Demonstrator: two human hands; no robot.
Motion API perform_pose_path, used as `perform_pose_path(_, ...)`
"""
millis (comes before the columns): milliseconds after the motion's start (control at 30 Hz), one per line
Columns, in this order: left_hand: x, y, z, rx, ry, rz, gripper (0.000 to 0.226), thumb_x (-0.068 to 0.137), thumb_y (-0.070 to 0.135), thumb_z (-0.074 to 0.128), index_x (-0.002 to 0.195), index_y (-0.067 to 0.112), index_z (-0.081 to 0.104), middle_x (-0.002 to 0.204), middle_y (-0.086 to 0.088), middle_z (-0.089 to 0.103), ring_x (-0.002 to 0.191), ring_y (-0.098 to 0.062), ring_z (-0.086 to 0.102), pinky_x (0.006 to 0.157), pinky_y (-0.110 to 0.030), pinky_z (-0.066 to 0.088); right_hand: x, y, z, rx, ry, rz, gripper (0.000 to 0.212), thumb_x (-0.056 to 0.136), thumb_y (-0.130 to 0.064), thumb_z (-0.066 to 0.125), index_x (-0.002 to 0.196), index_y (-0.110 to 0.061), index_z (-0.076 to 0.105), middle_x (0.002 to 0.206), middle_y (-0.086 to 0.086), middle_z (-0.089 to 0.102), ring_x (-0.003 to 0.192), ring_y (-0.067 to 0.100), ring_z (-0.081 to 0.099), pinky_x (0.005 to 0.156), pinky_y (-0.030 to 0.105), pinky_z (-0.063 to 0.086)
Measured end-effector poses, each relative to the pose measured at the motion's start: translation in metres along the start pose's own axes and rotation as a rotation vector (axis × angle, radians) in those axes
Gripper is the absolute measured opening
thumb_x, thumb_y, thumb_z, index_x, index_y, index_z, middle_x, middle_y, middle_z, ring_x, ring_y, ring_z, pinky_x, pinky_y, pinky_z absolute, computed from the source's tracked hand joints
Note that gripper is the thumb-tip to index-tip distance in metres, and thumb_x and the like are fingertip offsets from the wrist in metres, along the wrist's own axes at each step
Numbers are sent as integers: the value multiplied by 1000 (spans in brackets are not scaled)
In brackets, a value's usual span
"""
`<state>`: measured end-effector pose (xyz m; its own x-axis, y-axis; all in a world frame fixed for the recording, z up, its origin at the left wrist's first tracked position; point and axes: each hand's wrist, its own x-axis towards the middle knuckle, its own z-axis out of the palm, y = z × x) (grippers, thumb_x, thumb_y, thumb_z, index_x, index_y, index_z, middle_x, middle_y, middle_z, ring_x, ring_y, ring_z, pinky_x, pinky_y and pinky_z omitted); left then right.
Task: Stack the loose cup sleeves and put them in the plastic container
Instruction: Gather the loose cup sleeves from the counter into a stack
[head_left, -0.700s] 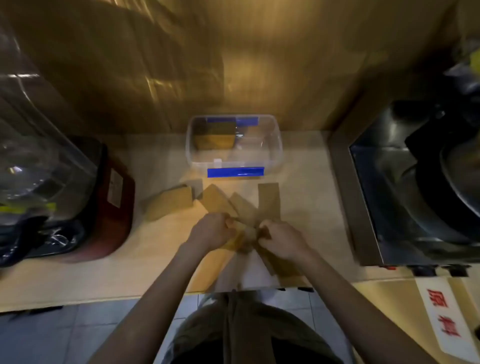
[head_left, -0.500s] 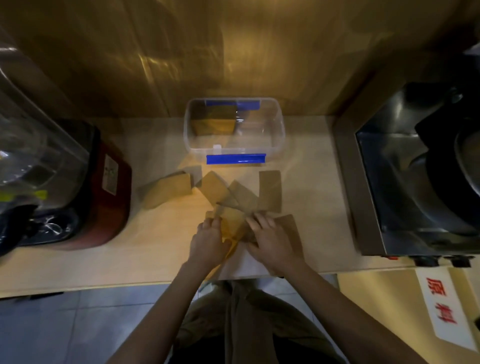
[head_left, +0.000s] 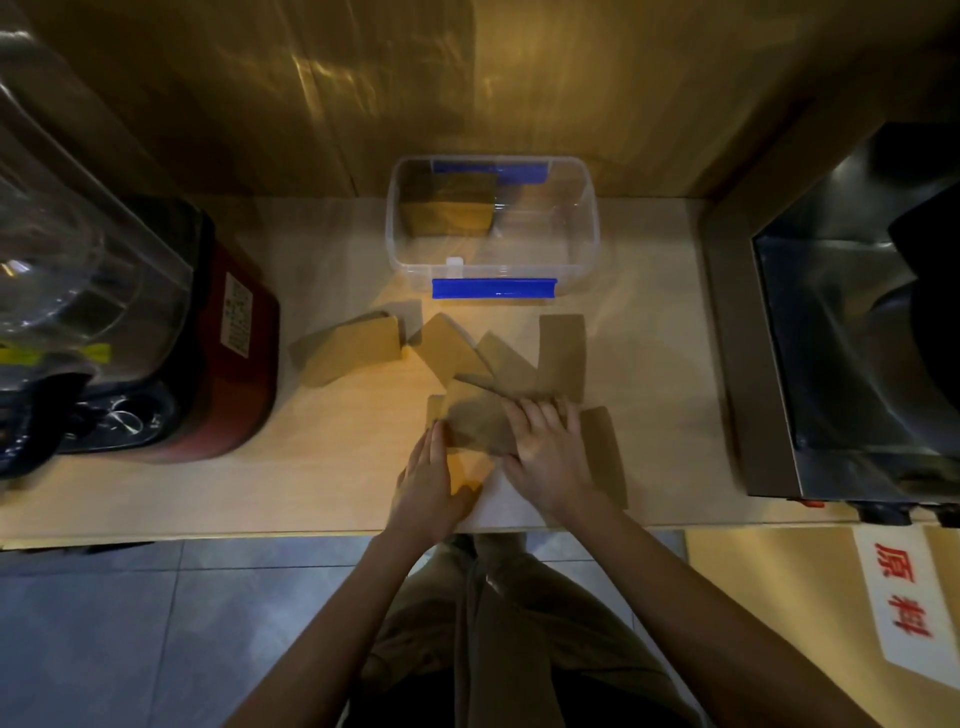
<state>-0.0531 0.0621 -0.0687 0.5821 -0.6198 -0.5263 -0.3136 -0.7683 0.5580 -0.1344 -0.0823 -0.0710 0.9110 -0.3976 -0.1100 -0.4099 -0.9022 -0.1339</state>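
Several flat brown cup sleeves lie scattered on the wooden counter (head_left: 337, 467). My right hand (head_left: 545, 447) presses flat on a small pile of sleeves (head_left: 478, 423); my left hand (head_left: 428, 486) rests against the pile's left edge, fingers extended. More sleeves fan out behind: one upright strip (head_left: 562, 353), two angled ones (head_left: 449, 348), and one under my right wrist (head_left: 605, 452). A separate bundle of sleeves (head_left: 348, 353) lies to the left. The clear plastic container (head_left: 582, 260) with blue clips stands at the back and holds a stack of sleeves (head_left: 449, 210) in its left part.
A red-based blender with a clear jug (head_left: 156, 322) stands at the left. A stainless steel appliance (head_left: 841, 338) borders the counter on the right. A wooden wall (head_left: 467, 78) closes the back. The counter's front edge runs just behind my wrists.
Both hands went from closed around sleeves held together to lying flat on the pile on the counter. The view has shifted closer and slightly forward.
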Motion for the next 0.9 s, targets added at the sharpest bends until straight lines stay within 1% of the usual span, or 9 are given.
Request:
perform_pose_path(133, 9, 4, -19, -138, -10, 39, 72, 80, 20, 56, 141, 9, 19, 145, -16, 37, 130, -32, 38, 100, -36, 35, 1, 6, -18, 62, 2, 59, 52, 59, -37, 70, 103, -10, 62, 99, 11, 70, 93, 30, 64, 97, 53, 42)
perform_pose_path(200, 15, 10, -37, -226, 17, -18, 57, 84, 22, 54, 136, 9, 33, 138, -16, 46, 123, -32, 45, 94, -33, 37, 0, 6, -29, 195, 34, 99, 53, 64, -37, 66, 108, -9, 60, 100, 12, 68, 96, 32, 62, 96, 48, 42)
perform_pose_path(267, 18, 20, -54, -347, 29, -98, 43, 87, 30, 50, 126, 11, 46, 131, -15, 54, 117, -31, 51, 91, -35, 40, 0, 1, -43, 409, -8, 169, 57, 73, -38, 65, 122, -11, 52, 113, 11, 62, 108, 29, 53, 95, 41, 39)
perform_pose_path(367, 13, 38, -70, -872, -80, -153, 28, 87, 37, 47, 104, 18, 59, 111, -9, 63, 109, -27, 56, 83, -34, 43, -7, -14, -58, 676, -3, 223, 63, 73, -44, 65, 126, -15, 49, 117, 9, 57, 110, 23, 50, 89, 31, 41)
perform_pose_path(400, 10, 42, -72, -1058, -138, -146, 31, 85, 40, 49, 105, 18, 58, 107, -6, 62, 107, -25, 56, 83, -34, 44, -11, -21, -62, 732, 10, 229, 64, 71, -48, 63, 126, -17, 49, 118, 8, 56, 109, 21, 50, 88, 30, 42)
perform_pose_path(500, 10, 46, -67, -1455, -248, -55, 62, 72, 49, 59, 124, 16, 50, 112, -5, 61, 109, -23, 56, 92, -38, 44, -21, -39, -68, 819, -5, 240, 60, 73, -49, 60, 125, -22, 49, 123, 3, 52, 112, 17, 47, 93, 32, 44)
perform_pose_path(633, 14, 46, -58, -1690, -305, -77, 79, 57, 51, 75, 124, 17, 52, 123, -8, 62, 114, -21, 58, 100, -39, 43, -27, -52, -66, 747, 2, 224, 60, 73, -53, 52, 124, -22, 52, 129, 1, 51, 117, 16, 43, 96, 27, 35)
perform_pose_path(767, 18, 47, -49, -1768, -322, -128, 83, 50, 42, 82, 123, 14, 53, 123, -7, 64, 113, -19, 60, 94, -32, 50, -33, -51, -56, 629, 10, 215, 62, 74, -54, 46, 124, -19, 52, 129, 4, 54, 118, 21, 49, 98, 35, 38)
perform_pose_path(900, 16, 49, -37, -1680, -363, -132, 74, 59, 37, 77, 124, 16, 50, 113, -6, 68, 108, -18, 62, 93, -32, 51, -41, -42, -52, 705, -49, 228, 55, 78, -48, 59, 125, -20, 50, 130, 2, 54, 118, 18, 48, 100, 37, 42)
